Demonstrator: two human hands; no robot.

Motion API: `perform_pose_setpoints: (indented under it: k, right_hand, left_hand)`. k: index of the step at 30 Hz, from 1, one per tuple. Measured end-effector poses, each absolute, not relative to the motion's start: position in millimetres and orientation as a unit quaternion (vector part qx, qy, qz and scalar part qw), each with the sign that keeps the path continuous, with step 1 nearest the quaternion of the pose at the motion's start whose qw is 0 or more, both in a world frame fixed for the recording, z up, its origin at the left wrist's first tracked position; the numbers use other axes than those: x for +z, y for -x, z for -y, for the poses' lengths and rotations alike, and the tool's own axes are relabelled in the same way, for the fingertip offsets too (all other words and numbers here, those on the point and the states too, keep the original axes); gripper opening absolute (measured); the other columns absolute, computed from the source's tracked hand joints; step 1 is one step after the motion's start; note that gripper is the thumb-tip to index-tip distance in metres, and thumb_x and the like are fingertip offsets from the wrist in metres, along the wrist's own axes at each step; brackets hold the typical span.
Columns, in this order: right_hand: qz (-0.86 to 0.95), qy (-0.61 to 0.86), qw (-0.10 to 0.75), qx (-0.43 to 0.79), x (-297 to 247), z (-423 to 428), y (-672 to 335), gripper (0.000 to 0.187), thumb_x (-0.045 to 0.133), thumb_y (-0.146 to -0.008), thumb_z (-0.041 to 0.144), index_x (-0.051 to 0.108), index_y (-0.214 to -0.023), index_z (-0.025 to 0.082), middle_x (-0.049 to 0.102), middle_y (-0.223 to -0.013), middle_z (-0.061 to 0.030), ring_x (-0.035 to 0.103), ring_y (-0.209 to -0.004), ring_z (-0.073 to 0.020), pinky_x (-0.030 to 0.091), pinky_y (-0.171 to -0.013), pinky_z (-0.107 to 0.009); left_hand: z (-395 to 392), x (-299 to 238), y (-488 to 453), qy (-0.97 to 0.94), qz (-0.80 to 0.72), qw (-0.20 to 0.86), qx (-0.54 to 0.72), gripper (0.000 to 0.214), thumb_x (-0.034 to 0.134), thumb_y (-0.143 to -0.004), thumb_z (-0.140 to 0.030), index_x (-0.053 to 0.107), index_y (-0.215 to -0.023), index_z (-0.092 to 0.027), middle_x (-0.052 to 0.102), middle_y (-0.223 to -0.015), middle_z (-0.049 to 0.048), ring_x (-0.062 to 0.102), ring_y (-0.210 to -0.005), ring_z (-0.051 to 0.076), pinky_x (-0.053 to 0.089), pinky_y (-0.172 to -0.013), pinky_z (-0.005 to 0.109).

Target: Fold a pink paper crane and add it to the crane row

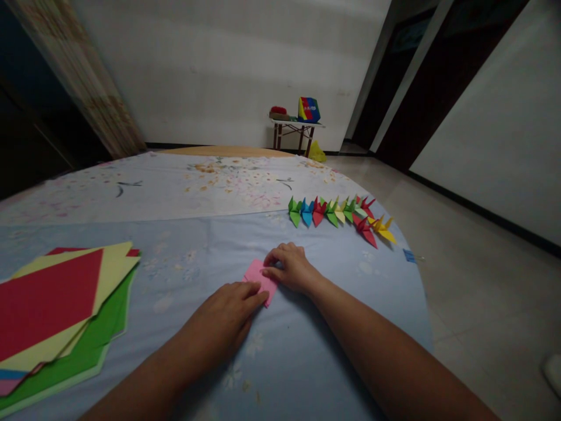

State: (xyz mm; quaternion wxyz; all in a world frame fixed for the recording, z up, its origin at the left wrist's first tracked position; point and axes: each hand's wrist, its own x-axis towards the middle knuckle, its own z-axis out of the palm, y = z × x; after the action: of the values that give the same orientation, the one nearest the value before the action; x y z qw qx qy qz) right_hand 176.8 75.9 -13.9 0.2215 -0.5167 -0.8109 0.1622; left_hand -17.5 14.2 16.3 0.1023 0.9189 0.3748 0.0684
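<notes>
Fingers, left hand: partly bent, tips rest on folded pink paper, which lies on blue floral tablecloth. Fingers, right hand: curled, thumb at the paper's right side; whether either hand pinches it, cannot tell. Origami cranes: multicoloured, clustered beyond, right. Coloured paper sheets: stacked, left.

Home, with curtain and flowered tablecloth

Your left forearm bare along its visible length, smooth-sided, narrowing toward the hand, your right forearm also bare, long and tapered, slimmest at the wrist, your left hand and right hand uncovered, slender fingers
</notes>
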Motion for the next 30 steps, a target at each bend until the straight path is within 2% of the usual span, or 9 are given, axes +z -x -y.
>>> perform_pose_setpoints:
  k: [11, 15, 23, 30]
  right_hand:
    - [0.803, 0.531, 0.219, 0.161, -11.8, -74.4, -173.8, 0.015, 0.062, -0.078, 0.037, 0.063, -0.085, 0.025, 0.058, -0.084, -0.0008, 0.045, -0.087, -0.0166, 0.024, -0.077, -0.031]
    - [0.798, 0.544, 0.214, 0.150, -11.1, -73.0, -171.5, 0.019, 0.060, -0.079, 0.041, 0.063, -0.084, 0.023, 0.057, -0.084, -0.0015, 0.045, -0.087, -0.0167, 0.023, -0.077, -0.032]
    - [0.798, 0.554, 0.199, 0.132, -10.1, -72.5, -169.4, 0.019, 0.059, -0.081, 0.040, 0.063, -0.084, 0.023, 0.057, -0.084, -0.0021, 0.044, -0.088, -0.0172, 0.023, -0.075, -0.031]
    - [0.791, 0.549, 0.217, 0.157, -10.1, -73.3, -174.4, 0.015, 0.058, -0.081, 0.037, 0.063, -0.084, 0.023, 0.058, -0.084, -0.0016, 0.045, -0.087, -0.0169, 0.025, -0.077, -0.031]
  left_hand:
    - [-11.9, 15.5, 8.6, -0.923, -0.380, 0.055, 0.023, 0.039, 0.048, -0.081, -0.015, 0.056, -0.118, -0.024, 0.059, -0.116, 0.0117, 0.055, -0.103, 0.026, 0.044, -0.086, 0.043]
    - [-10.4, 16.9, 7.7, -0.922, -0.383, 0.055, 0.025, 0.039, 0.048, -0.081, -0.016, 0.056, -0.118, -0.024, 0.057, -0.121, 0.0117, 0.053, -0.106, 0.026, 0.043, -0.089, 0.043]
    - [-11.5, 17.6, 8.8, -0.918, -0.380, 0.092, 0.060, 0.041, 0.048, -0.077, -0.014, 0.057, -0.116, -0.024, 0.049, -0.132, 0.0085, 0.049, -0.111, 0.024, 0.039, -0.094, 0.043]
    - [-12.7, 18.5, 8.3, -0.924, -0.365, 0.105, 0.048, 0.045, 0.045, -0.078, -0.011, 0.054, -0.121, -0.022, 0.054, -0.128, 0.0048, 0.049, -0.110, 0.024, 0.038, -0.095, 0.042]
